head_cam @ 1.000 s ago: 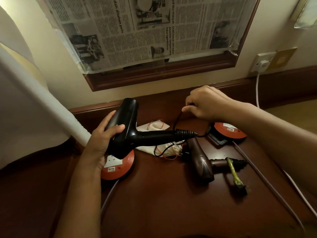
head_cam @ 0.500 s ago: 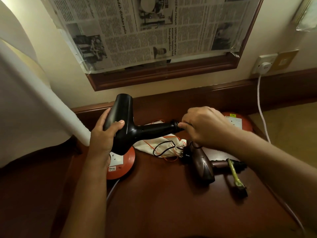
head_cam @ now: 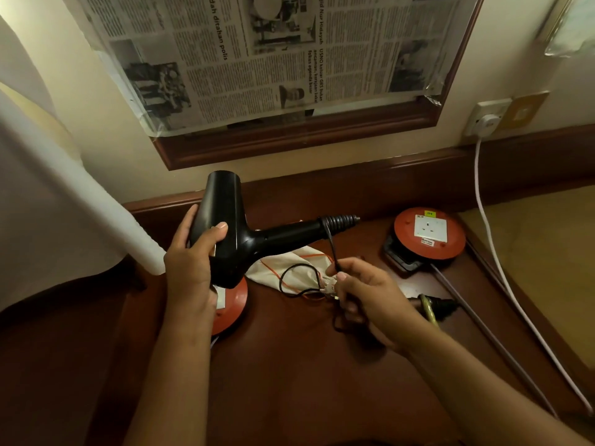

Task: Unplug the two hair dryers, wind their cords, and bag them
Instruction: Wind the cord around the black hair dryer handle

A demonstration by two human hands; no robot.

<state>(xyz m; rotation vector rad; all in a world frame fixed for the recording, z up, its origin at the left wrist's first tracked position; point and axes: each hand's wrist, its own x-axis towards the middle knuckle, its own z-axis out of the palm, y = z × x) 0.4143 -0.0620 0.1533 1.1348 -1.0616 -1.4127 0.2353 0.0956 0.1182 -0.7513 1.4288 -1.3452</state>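
A dark wooden tabletop (head_cam: 289, 375) fills the lower half of the view, set against a cream wall. On the wall hangs a wood-framed panel covered with newspaper (head_cam: 273, 59). At far left a white curtain (head_cam: 48, 204) slants down to the tabletop's edge.

The left hand (head_cam: 190, 268) holds the black dryer (head_cam: 231, 233) above the tabletop, fingers curled round the back of its barrel and the thumb pressed on the near side. The barrel points up toward the wall and the handle runs out to the right, level. Below the barrel lies a red socket reel (head_cam: 233, 304), partly hidden by the hand. A second red reel (head_cam: 429, 235) sits at the right rear of the tabletop, its white socket face up, with a grey cable (head_cam: 492, 339) running from it toward the near right corner.

A white bag (head_cam: 296, 268) with an orange drawstring lies on the tabletop between the two hands.

The right hand (head_cam: 370, 300) pinches the black cord (head_cam: 331, 246) between thumb and fingers just below the handle's ribbed end; the cord crosses over the handle there, and a loop of it rests on the bag. Behind this hand only the handle end of the brown dryer (head_cam: 434, 305) shows, lying on the tabletop.

A white plug (head_cam: 486, 120) sits in a wall socket at upper right, its white lead (head_cam: 492, 239) dropping past the tabletop.
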